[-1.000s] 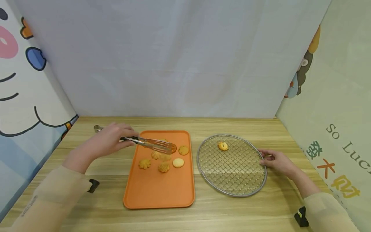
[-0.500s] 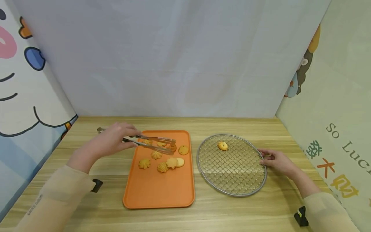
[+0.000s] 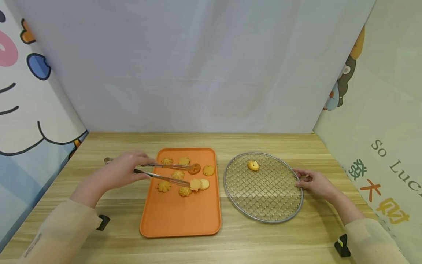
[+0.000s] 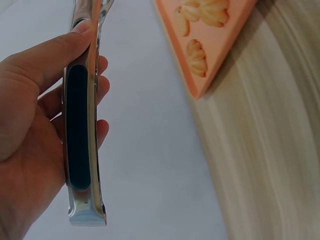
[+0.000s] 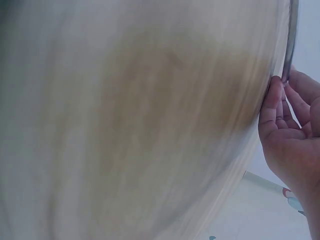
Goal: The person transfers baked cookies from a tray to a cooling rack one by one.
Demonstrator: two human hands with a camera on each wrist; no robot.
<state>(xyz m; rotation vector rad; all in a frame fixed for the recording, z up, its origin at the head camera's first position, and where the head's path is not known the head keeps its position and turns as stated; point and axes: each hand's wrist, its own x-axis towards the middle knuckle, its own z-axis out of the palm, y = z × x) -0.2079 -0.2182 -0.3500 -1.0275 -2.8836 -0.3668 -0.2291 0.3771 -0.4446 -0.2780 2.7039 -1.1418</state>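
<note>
My left hand (image 3: 123, 168) grips metal tongs (image 3: 165, 178) with dark handle inserts, thumb on one side and fingers on the other in the left wrist view. The tong arms stand spread above an orange tray (image 3: 181, 220), nothing between the tips. Several cookies lie in its upper half: a flower-shaped one (image 3: 195, 184) against a pale round one (image 3: 204, 184), a darker pretzel-like one (image 3: 194, 168) by the upper tip. On the right, my right hand (image 3: 314, 184) pinches the rim of a round wire rack (image 3: 263, 194), which carries one golden cookie (image 3: 253, 166).
Tray and rack lie side by side on a wood-grain table (image 3: 178, 251) with a narrow gap between. A pale curtain (image 3: 204, 73) closes off the back; printed panels stand left and right (image 3: 372, 146).
The tong arms have spread apart, then shifted slightly left and toward me. The flower-shaped cookie has moved right and toward me, to the pale round one. My right hand and the rack stay put.
</note>
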